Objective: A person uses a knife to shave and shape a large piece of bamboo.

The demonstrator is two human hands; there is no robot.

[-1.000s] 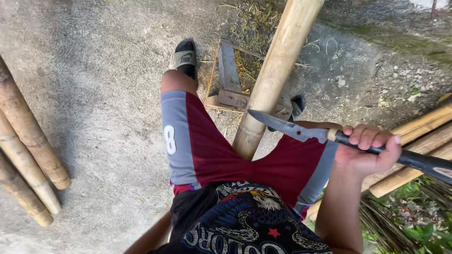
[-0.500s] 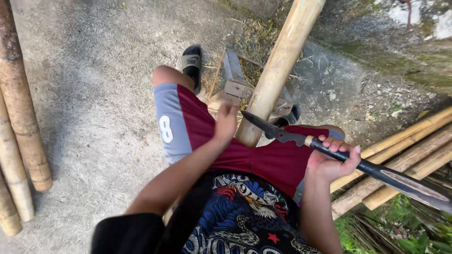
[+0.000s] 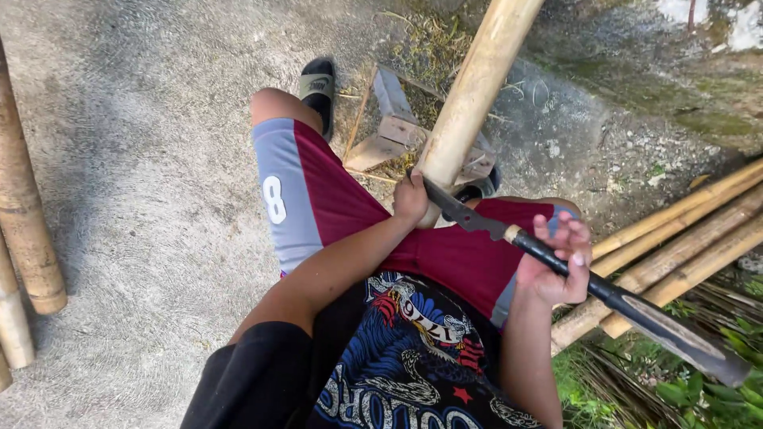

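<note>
— Between the knees, what's there?
— A pale, smooth bamboo pole (image 3: 477,87), its near end gripped by the left hand (image 3: 411,199).
— And the right hand (image 3: 559,266)?
— Loosely curled, seemingly, around a dark long knife (image 3: 556,254), just beside the pole.

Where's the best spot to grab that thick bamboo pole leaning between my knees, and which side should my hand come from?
Probably the lower end of the thick pale bamboo pole, just above the knees, coming from its left side. The round stem fits a wrapping hand, and the left hand already rests there. The dark steel knife blade, held by its black handle in the right hand, meets the pole from the right, so keep fingers off that side.
</note>
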